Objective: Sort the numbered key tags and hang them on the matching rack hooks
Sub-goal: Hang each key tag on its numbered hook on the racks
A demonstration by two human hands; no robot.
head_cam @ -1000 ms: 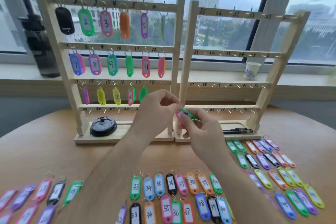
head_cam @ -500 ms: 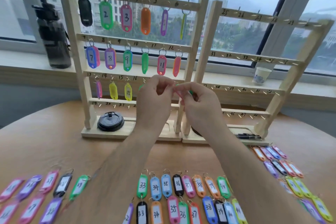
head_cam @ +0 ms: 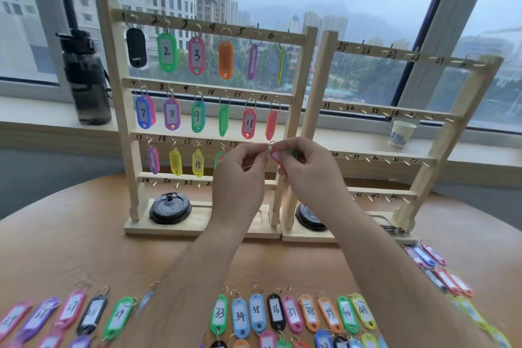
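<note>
Item: pink key tag (head_cam: pixel 278 156), number hidden, green plastic glimpsed behind it.
Location: held up before the third rail (head_cam: pixel 180 135) of the left rack (head_cam: pixel 114 110), beside mark 17 (head_cam: pixel 233 144).
Grip: ring (head_cam: pixel 270 147) pinched by left hand (head_cam: pixel 240 178); tag body pinched by right hand (head_cam: pixel 309 175).
Step judged: hanging.
Next required: ring to be slipped over the matching hook, concealed by the fingers.

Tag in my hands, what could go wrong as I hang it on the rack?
The left hand pinches the ring and the right hand the tag, hiding the hook; the ring may miss it and the tag drop. The hands sit just under the tag on 12 and might knock it.
</note>
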